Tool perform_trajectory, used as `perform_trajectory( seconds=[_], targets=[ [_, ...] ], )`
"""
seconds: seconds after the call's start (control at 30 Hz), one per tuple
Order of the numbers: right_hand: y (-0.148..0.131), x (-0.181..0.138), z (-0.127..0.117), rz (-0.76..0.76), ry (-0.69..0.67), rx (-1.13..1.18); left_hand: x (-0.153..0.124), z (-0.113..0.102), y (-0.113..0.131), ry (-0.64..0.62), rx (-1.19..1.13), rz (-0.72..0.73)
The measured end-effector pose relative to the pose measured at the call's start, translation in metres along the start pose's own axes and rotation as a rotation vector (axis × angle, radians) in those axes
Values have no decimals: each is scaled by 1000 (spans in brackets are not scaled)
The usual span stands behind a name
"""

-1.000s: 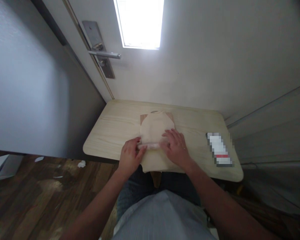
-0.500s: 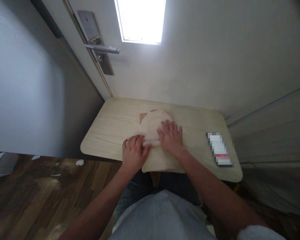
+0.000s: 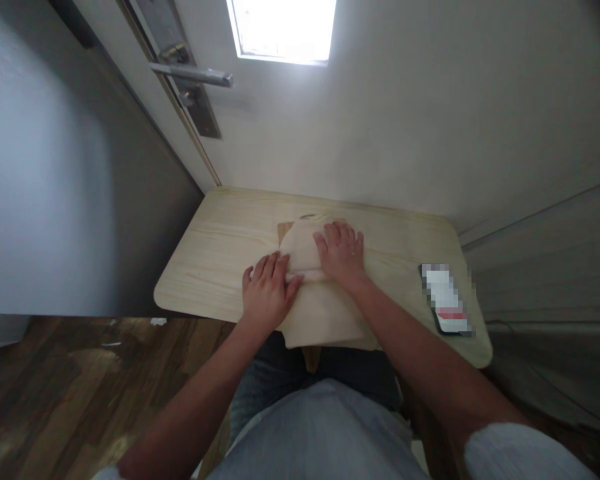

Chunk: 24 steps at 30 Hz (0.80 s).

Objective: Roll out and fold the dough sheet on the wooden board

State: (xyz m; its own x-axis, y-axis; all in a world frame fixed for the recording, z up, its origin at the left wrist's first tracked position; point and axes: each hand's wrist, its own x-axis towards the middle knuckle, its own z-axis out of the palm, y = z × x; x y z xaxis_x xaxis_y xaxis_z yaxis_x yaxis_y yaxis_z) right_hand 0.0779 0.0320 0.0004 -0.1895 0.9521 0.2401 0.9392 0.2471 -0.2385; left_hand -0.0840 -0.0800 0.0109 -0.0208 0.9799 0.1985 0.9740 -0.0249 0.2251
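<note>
A thin, pale sheet of dough (image 3: 325,310) lies over a wooden board (image 3: 285,231), its near part reaching the table's front edge. Across the sheet runs a pale rolling pin (image 3: 310,275), seen only between my hands. My left hand (image 3: 267,290) lies palm down over the pin's left end, fingers spread forward and thumb along it. On the right, my right hand (image 3: 343,253) presses flat over the pin, its fingertips stretched out onto the dough beyond. Both ends of the pin are hidden under the hands.
The light wooden table (image 3: 205,260) stands against a white door with a metal handle (image 3: 195,73). A phone (image 3: 445,300), blurred out, rests on the table's right side. White scraps (image 3: 159,321) lie on the wooden floor at the left.
Both hands and the rolling pin have moved a little forward over the dough, away from me. More of the sheet shows on the near side. The view has shifted slightly.
</note>
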Motion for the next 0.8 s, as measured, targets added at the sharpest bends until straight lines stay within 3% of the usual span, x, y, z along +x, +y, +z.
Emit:
perform_trajectory(
  seconds=[0.27, 0.4, 0.5, 0.67, 0.8],
  targets=[
    [-3, 21, 3, 27, -11, -1, 19, -5, -2, -76, 51, -18],
    [-1, 16, 4, 19, 35, 25, 12, -4, -1, -86, 51, -10],
    [2, -5, 4, 17, 79, 28, -6, -7, 3, -91, 34, 6],
    [8, -65, -3, -8, 122, -25, -48, -13, 11, -77, -3, 56],
    [8, -101, -12, -24, 98, -79, -69, -12, 17, -66, -30, 81]
  ],
)
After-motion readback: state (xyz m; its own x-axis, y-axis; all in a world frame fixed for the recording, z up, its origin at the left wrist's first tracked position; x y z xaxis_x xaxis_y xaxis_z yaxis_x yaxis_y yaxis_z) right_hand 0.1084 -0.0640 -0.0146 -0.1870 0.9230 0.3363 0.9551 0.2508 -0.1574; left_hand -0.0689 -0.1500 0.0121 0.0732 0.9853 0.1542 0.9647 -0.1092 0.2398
